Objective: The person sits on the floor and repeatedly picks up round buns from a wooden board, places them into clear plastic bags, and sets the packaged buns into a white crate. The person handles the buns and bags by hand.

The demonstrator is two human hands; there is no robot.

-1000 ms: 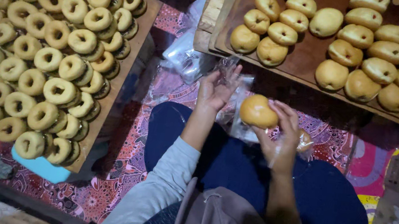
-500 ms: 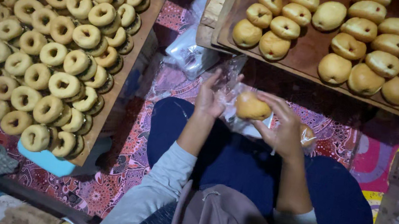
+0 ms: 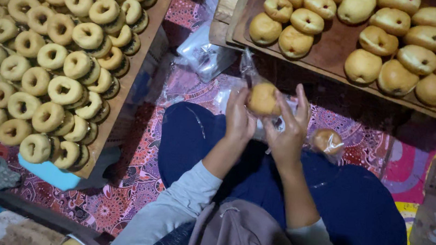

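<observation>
Golden-brown and round, a bun (image 3: pixel 263 98) sat between both hands, held above the lap. The left hand (image 3: pixel 239 117) cupped its left side, fingers curled against it. The right hand (image 3: pixel 287 127) gripped its right side, fingers spread upward, and pinched a clear bag (image 3: pixel 248 66) around it; whether the bun was fully inside the bag could not be told. The thin plastic looked slippery, so the bun might slide out and drop if the grip loosened.

Just right of the hands, a bagged bun (image 3: pixel 328 141) lay on the dark blue lap. Further up, a heap of clear bags (image 3: pixel 201 55) lay on the patterned floor mat (image 3: pixel 137 179), by the tray's corner. Beyond, a wooden tray (image 3: pixel 342 41) held rows of buns. Well to the left, another tray (image 3: pixel 132 82) carried piled ring doughnuts (image 3: pixel 53 57). No labels or signs were legible.
</observation>
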